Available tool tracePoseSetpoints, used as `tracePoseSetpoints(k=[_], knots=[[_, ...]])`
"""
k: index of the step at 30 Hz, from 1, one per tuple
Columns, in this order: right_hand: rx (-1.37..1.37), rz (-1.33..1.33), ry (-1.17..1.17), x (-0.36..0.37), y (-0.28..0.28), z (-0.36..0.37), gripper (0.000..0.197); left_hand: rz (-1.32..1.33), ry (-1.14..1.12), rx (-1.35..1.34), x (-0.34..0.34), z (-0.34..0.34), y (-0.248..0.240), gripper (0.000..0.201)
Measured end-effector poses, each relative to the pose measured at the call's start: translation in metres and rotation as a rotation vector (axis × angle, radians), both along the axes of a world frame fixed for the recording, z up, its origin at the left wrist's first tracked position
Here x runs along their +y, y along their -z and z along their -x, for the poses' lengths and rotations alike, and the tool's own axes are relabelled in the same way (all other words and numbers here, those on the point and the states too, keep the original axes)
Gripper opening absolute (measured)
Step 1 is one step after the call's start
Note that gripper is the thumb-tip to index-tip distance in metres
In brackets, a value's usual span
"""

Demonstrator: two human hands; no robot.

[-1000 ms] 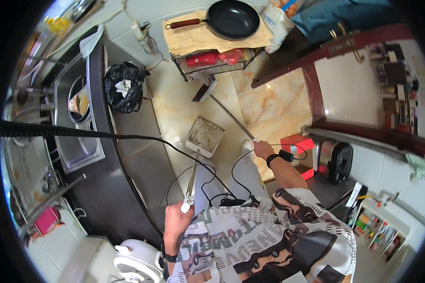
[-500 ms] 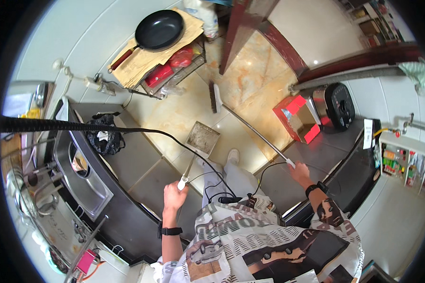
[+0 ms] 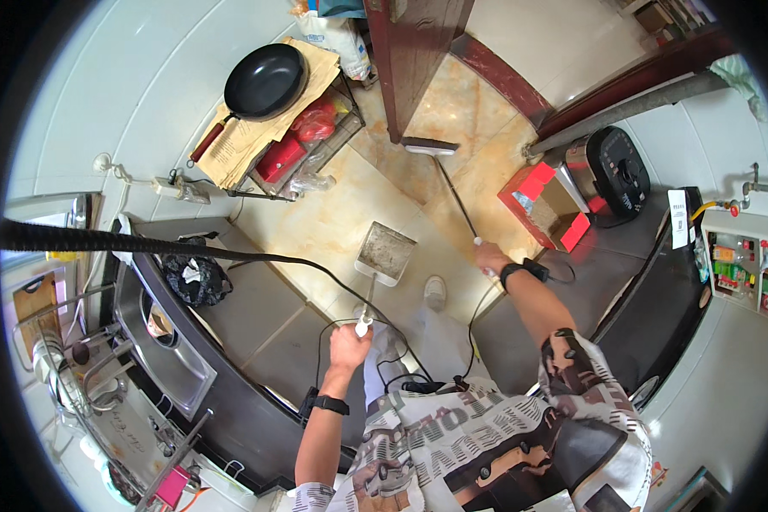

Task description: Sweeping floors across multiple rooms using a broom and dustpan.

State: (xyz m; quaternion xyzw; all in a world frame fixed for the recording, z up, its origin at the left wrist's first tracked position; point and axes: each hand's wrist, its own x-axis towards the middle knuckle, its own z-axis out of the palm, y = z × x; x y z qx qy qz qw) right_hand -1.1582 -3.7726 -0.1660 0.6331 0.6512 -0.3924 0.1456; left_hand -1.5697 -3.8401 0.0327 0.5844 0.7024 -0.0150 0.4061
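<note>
Broom (image 3: 433, 148) slants head-down to floor (image 3: 316, 230) beside door (image 3: 405, 72), handle closed in right grip (image 3: 491, 256); left grip (image 3: 351, 343) holds dustpan (image 3: 386, 250); sweeping seems in hand; next stroke likely calls for pulling panward.

- Centre: dustpan (image 3: 386, 253) on the floor (image 3: 316, 226); broom (image 3: 454, 195) to its right, head far, handle end near.
- Far left: frying pan (image 3: 265, 81) on sheets (image 3: 230, 160) atop a rack (image 3: 331, 147).
- Left: sink (image 3: 189, 369) in the worktop (image 3: 235, 410); bag (image 3: 209, 288) between sink and rack.
- Far: door (image 3: 414, 68), left of broom head.
- Right: box (image 3: 525, 224), appliance (image 3: 625, 175) beside it.
</note>
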Motion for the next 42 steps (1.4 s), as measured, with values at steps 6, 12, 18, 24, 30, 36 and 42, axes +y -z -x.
tracePoseSetpoints(k=[6, 12, 18, 24, 30, 36, 42], knots=[[-0.077, 0.145, -0.424, -0.111, -0.070, 0.090, 0.033, 0.374, -0.196, -0.165, -0.008, 0.046, 0.020, 0.037], [-0.207, 0.296, 0.291, -0.180, -0.246, 0.134, 0.050, 0.197, -0.025, -0.240, -0.003, 0.053, 0.049, 0.046], [-0.237, 0.190, 0.541, -0.178, -0.306, 0.160, 0.058, 0.347, 0.032, -0.336, 0.007, 0.092, 0.032, 0.046], [-0.166, 0.268, 0.870, -0.131, -0.297, 0.154, 0.057, -0.023, 0.016, -0.211, 0.041, 0.129, 0.001, 0.045], [0.020, 0.363, 0.834, -0.038, -0.272, 0.152, 0.053, 0.087, 0.106, -0.103, 0.098, 0.151, -0.060, 0.041], [0.317, 0.310, 0.767, 0.063, -0.187, 0.200, 0.051, 0.057, 0.071, -0.059, 0.127, 0.157, -0.054, 0.031], [0.050, -0.095, 0.517, 0.177, -0.131, 0.319, 0.045, -0.004, -0.003, -0.087, 0.169, 0.182, 0.002, 0.033]])
